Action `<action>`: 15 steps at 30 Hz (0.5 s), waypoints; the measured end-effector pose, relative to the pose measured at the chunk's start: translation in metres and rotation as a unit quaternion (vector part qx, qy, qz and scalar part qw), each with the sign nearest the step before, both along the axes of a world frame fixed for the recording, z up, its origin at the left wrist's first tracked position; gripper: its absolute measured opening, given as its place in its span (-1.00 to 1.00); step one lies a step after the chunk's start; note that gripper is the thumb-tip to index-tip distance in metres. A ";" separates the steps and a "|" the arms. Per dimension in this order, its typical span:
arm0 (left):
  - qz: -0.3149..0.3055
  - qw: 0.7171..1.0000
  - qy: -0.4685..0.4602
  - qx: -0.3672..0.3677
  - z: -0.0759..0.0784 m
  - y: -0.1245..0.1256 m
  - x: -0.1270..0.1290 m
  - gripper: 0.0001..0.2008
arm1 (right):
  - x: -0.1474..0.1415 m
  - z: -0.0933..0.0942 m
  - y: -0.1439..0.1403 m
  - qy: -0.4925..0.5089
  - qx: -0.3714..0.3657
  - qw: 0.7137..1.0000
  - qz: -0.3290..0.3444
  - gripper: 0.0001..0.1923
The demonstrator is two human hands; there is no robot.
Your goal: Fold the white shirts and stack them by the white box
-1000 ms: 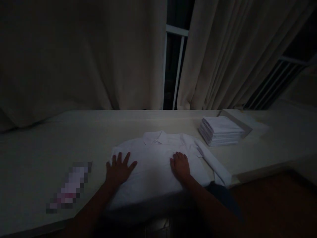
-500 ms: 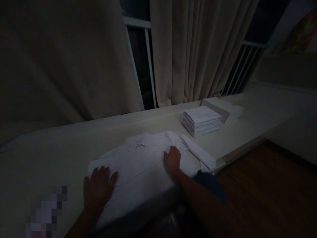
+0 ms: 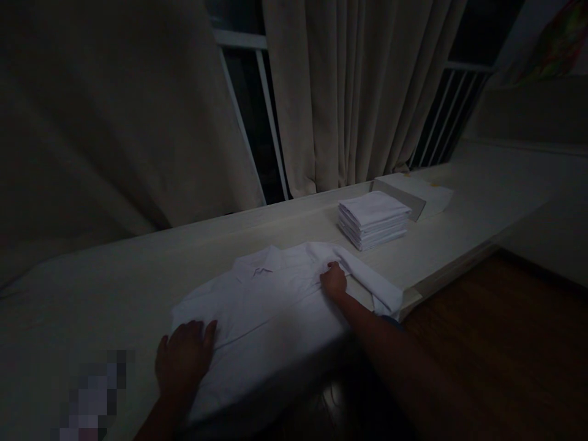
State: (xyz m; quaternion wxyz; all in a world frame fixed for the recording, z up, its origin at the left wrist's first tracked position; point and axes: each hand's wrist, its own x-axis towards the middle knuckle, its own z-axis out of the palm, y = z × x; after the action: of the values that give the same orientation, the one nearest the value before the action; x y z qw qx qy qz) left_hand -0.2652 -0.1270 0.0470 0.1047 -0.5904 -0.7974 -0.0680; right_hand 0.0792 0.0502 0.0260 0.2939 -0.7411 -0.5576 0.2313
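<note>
Left hand (image 3: 184, 355) we press flat on the shirt (image 3: 271, 294) at the bench's (image 3: 114, 275) near edge; right hand (image 3: 334, 282) grips its sleeve fold. Shirt barely folded; stack (image 3: 373, 219) finished beyond.

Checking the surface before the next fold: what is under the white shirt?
The white shirt lies flat on the pale table. The left hand presses its near corner, and the right hand rests by the folded sleeve. The table beneath the cloth is hidden.

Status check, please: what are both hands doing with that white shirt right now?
Left hand flat on white shirt, near its hem. Right hand at the sleeve, fingers curled; grip unclear. Folded stack beyond, apart.
</note>
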 end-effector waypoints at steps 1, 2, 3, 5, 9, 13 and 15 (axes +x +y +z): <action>0.003 1.000 0.011 -0.006 0.000 0.001 -0.001 -0.46 | 0.002 0.000 0.000 0.001 0.003 1.000 0.002 -0.53; 0.003 1.000 0.019 -0.011 0.000 0.002 -0.002 -0.46 | 0.003 -0.001 -0.001 0.002 0.007 1.000 0.004 -0.54; 0.000 1.000 0.023 -0.017 -0.001 0.003 -0.003 -0.46 | 0.003 0.000 -0.001 0.005 0.011 1.000 0.007 -0.55; -0.008 0.999 0.020 -0.025 -0.004 0.004 -0.007 -0.47 | 0.004 0.002 -0.001 0.015 0.024 0.999 0.017 -0.56; -0.007 1.000 0.009 -0.013 -0.016 0.006 -0.016 -0.41 | 0.019 0.013 -0.007 0.036 0.083 0.995 0.036 -0.56; -0.003 1.000 0.013 0.004 -0.025 0.007 -0.021 -0.29 | 0.083 0.017 -0.031 0.019 0.158 0.987 0.003 -0.47; -0.011 1.000 -0.009 0.007 -0.025 0.008 -0.021 -0.29 | 0.128 0.009 -0.051 -0.027 0.218 0.974 -0.046 -0.43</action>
State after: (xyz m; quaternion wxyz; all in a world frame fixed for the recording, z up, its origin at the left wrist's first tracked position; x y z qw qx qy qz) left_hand -0.2862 -0.1190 0.0217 0.1007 -0.5976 -0.7914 -0.0798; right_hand 0.2072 -0.0009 0.0349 0.4437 -0.6898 -0.5677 0.0701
